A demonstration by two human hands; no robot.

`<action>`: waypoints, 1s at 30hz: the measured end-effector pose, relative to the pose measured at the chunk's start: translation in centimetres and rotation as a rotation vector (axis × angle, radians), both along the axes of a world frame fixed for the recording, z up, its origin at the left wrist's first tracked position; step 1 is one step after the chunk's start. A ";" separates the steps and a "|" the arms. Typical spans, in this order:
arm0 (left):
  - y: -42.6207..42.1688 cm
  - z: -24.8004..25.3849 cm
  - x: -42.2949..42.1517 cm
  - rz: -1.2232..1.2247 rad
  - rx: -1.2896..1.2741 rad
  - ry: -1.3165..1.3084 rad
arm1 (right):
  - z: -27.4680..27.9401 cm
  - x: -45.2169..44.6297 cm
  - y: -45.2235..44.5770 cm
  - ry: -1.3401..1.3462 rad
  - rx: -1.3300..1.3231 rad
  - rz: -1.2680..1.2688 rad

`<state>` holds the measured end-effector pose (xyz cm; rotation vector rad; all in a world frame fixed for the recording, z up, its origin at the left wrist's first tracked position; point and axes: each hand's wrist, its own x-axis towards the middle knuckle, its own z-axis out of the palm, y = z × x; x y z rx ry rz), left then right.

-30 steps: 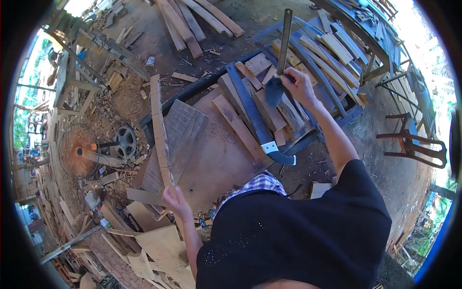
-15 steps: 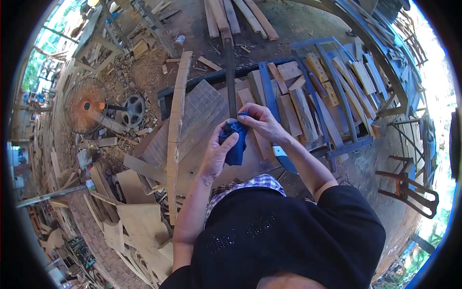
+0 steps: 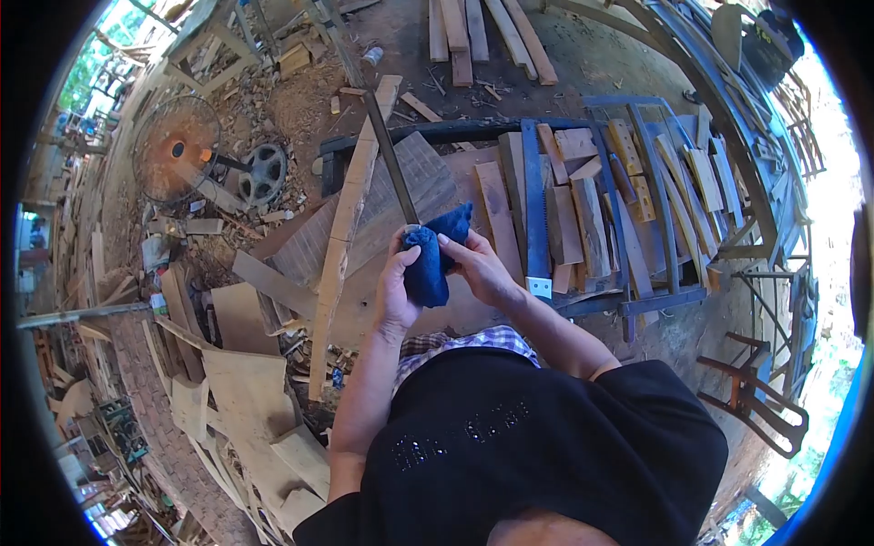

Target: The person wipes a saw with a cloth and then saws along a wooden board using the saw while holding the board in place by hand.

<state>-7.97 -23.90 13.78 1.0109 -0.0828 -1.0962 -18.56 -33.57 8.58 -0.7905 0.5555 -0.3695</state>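
Observation:
A dark blue cloth (image 3: 426, 278) is bunched around the near end of a long, narrow dark metal bar (image 3: 390, 159). My left hand (image 3: 393, 289) is closed around the wrapped end, thumb pressed on the cloth. The bar points away from me and leans left; what kind of tool it is, I cannot tell. My right hand (image 3: 482, 271) pinches a loose flap of the same cloth, pulled out to the right. Just beyond my right hand, a handsaw (image 3: 533, 200) with a dark blue blade and a white-and-blue handle lies across wood pieces.
A long wooden plank (image 3: 350, 209) lies to the left of my hands. Wood blocks (image 3: 592, 227) fill a blue metal frame (image 3: 666, 205) at right. A fan (image 3: 177, 148) stands at left among scraps. A wooden chair-like frame (image 3: 754, 391) is at far right.
The bar has swung from nearly straight ahead to a leftward tilt. The cloth's loose part is now drawn out to the right in my right hand. The view has shifted slightly.

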 end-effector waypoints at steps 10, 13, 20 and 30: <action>-0.2 -4.7 4.4 0.118 -0.141 0.121 | -4.1 1.4 -0.4 0.155 0.287 -0.158; 0.0 -5.4 4.1 0.072 -0.098 0.063 | -5.3 2.0 -1.2 0.267 0.458 -0.233; 0.0 -6.7 0.7 0.013 0.033 -0.146 | -10.0 4.7 -6.1 0.328 0.369 -0.375; 0.2 -6.2 0.1 -0.004 0.053 -0.163 | -10.1 5.6 -6.5 0.404 0.287 -0.535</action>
